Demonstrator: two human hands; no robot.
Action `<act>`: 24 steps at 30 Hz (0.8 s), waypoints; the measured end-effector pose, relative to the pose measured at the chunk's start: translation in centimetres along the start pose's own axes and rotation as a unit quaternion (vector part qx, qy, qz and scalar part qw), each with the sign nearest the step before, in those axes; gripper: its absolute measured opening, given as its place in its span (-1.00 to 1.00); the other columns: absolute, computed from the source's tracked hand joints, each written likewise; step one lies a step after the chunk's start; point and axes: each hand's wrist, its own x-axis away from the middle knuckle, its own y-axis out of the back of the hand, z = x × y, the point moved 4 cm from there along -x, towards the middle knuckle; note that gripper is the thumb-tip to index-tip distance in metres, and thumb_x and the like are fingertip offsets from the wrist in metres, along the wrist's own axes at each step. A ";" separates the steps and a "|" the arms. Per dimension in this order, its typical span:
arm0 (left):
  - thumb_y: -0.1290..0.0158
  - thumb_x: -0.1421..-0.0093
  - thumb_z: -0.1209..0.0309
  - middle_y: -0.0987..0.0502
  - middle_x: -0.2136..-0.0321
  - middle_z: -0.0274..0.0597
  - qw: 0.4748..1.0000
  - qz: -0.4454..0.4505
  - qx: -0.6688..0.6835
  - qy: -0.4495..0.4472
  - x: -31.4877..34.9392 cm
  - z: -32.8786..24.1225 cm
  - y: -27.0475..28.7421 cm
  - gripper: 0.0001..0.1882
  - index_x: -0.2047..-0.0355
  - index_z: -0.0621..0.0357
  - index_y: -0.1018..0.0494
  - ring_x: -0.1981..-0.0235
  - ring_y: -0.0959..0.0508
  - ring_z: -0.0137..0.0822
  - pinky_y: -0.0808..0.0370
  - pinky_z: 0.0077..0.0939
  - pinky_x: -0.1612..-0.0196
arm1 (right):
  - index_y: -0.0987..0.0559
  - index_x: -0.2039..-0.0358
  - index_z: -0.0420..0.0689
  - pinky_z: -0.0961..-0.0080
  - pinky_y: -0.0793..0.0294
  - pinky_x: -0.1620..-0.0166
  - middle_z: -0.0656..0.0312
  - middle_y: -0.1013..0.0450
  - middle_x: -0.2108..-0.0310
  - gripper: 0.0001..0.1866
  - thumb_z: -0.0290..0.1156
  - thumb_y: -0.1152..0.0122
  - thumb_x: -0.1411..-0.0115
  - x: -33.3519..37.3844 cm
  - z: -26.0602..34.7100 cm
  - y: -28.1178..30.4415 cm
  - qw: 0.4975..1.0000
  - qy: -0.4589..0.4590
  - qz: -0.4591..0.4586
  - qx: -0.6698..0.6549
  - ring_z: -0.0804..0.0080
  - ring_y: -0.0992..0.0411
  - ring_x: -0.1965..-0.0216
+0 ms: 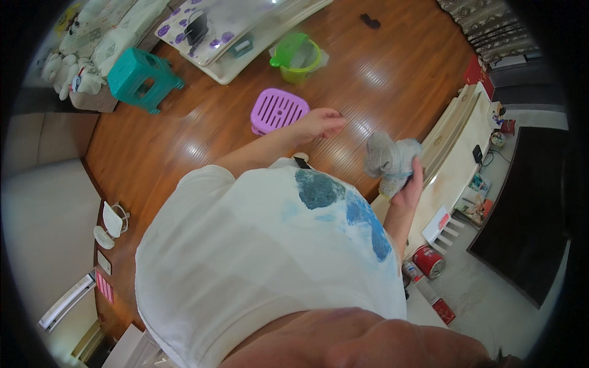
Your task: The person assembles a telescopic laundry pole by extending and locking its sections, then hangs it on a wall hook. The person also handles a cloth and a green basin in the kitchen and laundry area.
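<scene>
Head view: right hand (pixel 410 187) grips a grey plush toy (pixel 390 159) just above the pale bench (pixel 457 153); left hand (pixel 319 122) hangs open, empty, over the wooden floor (pixel 380 73) beside a purple stool (pixel 278 110). Supporting the toy's body, not a limb, would likely steady it

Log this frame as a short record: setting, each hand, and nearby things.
setting: room with glossy brown wooden floor
left hand: open, fingers spread, holding nothing, above the floor
right hand: gripping a grey plush toy
nearby: round purple slotted plastic stool, teal plastic stool, green lidded plastic pot
right side: long cream-coloured cabinet top
</scene>
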 end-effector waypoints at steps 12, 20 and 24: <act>-0.08 -0.17 0.29 -0.49 0.21 -0.26 0.985 0.170 -0.023 -0.012 -16.4 -7.4 -8.4 -0.64 0.08 0.22 -0.40 0.19 -0.46 -0.44 -0.39 -0.54 0.12 | -0.42 0.07 -0.27 0.37 -0.41 0.03 0.10 -0.45 0.15 -0.63 -0.28 0.01 -0.22 -14.4 8.4 3.4 0.999 -0.014 0.037 0.033 0.28 -0.42 0.12; -0.12 -0.12 0.41 -0.48 0.29 -0.33 0.993 0.044 0.038 -0.105 -28.7 -11.9 -12.2 -0.69 0.14 0.23 -0.38 0.28 -0.44 -0.51 -0.37 -0.61 0.24 | -0.42 0.08 -0.31 0.37 -0.42 0.04 0.07 -0.45 0.16 -0.63 -0.29 0.01 -0.22 -27.6 17.1 8.2 0.996 -0.036 0.069 0.038 0.26 -0.43 0.12; -0.12 -0.10 0.45 -0.47 0.32 -0.36 0.976 -0.133 -0.017 -0.172 -30.0 -14.4 -10.6 -0.71 0.16 0.21 -0.38 0.30 -0.43 -0.52 -0.35 -0.65 0.25 | -0.45 0.11 -0.31 0.38 -0.43 0.05 0.09 -0.46 0.17 -0.65 -0.30 0.00 -0.21 -33.7 18.9 8.1 0.988 -0.072 0.126 0.052 0.27 -0.44 0.14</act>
